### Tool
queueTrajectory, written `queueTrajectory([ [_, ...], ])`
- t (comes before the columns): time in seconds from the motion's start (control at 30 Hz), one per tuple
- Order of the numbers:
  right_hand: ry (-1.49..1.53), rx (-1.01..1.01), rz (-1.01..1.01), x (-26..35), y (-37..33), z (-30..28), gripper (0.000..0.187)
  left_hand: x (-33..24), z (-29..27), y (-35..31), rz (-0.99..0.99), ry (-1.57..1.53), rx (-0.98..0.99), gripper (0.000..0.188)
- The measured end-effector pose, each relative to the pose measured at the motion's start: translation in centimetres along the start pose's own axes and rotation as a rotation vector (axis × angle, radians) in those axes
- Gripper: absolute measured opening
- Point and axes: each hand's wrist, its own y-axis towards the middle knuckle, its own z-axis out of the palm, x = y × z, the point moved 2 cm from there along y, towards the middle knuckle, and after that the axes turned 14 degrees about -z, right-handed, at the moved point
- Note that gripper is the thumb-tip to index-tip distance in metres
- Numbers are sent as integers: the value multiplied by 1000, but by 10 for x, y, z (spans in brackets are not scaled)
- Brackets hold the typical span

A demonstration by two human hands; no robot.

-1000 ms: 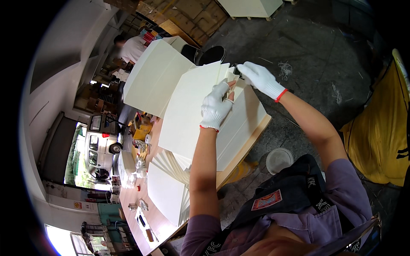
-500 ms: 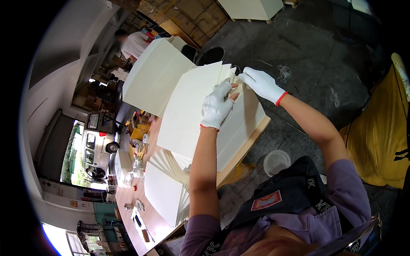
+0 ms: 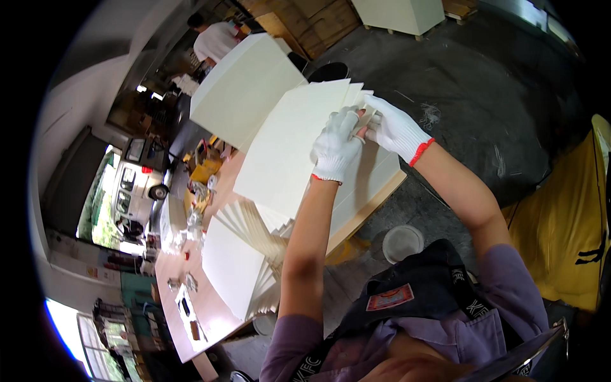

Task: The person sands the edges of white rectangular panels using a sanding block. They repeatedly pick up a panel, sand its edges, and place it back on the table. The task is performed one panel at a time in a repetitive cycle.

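A stack of large white boards lies on the table, its upper sheets slightly fanned at the far right corner. My left hand, in a white knit glove with bare fingertips showing, lies over that edge with its fingers curled round the sheets. Beside it my right hand, in a white glove with a red cuff, is bent against the same corner, closed on the board edges. The two hands almost touch, and the right fingertips are partly hidden. Nearer to me, a fanned pile of white boards rests beside my left forearm.
Another tall white stack stands behind. The wooden table holds a knife-like tool on paper, tape and a yellow box. A white bucket stands on the floor, yellow cloth hangs right, and a person works far off.
The view has shifted a little. My right hand has come in closer to my left, and its fingers have moved down along the board corner. My left hand stays on the sheets.
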Motion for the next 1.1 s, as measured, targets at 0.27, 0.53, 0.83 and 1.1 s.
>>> queueTrajectory([
  [0.27,-180,187,146,-78,-11,23,36,37,-27,-171,-695,-687,43,21],
  [0.53,-382,224,175,-34,-47,-8,41,54,-70,-230,-1116,-2155,-102,54],
  [0.83,-697,244,216,58,-116,-11,49,30,-106,-251,-1202,-1375,-30,34],
  [1.1,-548,526,195,-77,-103,100,38,44,-205,-310,-919,-1436,-690,34],
])
